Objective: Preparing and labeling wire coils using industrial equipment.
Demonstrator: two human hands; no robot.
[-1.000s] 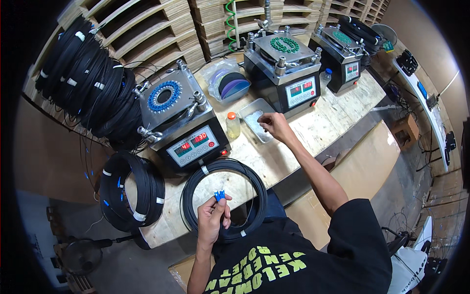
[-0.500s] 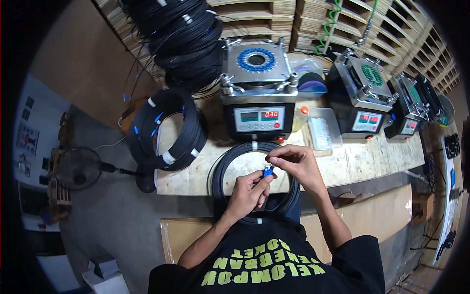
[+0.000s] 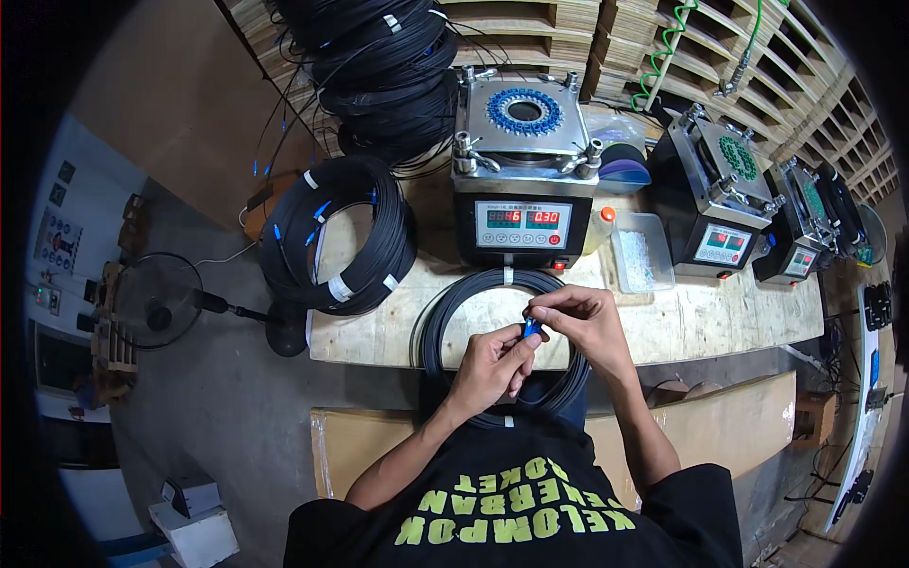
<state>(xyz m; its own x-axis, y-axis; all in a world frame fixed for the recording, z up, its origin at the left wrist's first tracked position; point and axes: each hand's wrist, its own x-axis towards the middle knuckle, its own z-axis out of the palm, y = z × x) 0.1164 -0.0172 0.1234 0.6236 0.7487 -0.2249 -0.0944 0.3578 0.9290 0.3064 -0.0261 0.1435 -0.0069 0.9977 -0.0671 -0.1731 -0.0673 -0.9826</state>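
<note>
Between finger and thumb, my left hand [image 3: 488,367] grips blue fibre-optic connectors [image 3: 531,328], their light tips pointing up. My right hand [image 3: 589,327] is pinched right at those tips; whatever small piece its fingertips may hold is too small to make out. Beneath both hands lies a coil of black cable [image 3: 431,331], tied with white tape, resting partly on the table edge and partly over my lap. Just beyond the coil stands a polishing machine [image 3: 516,213] with a lit red display and a ring of blue connectors [image 3: 524,111] on its top plate.
Another black cable coil [image 3: 365,256] with blue connectors stands left, before a tall cable stack [image 3: 398,95]. Right of the near machine are an orange-capped bottle [image 3: 601,230], a clear tray of small pieces [image 3: 644,254] and two more machines [image 3: 710,204]. A fan [image 3: 156,301] stands left of the wooden table [image 3: 360,339].
My right fingertips have come down closer onto the connector tips, while my left hand keeps its hold. The view has shifted slightly, and the near machine's left display now shows lit digits.
</note>
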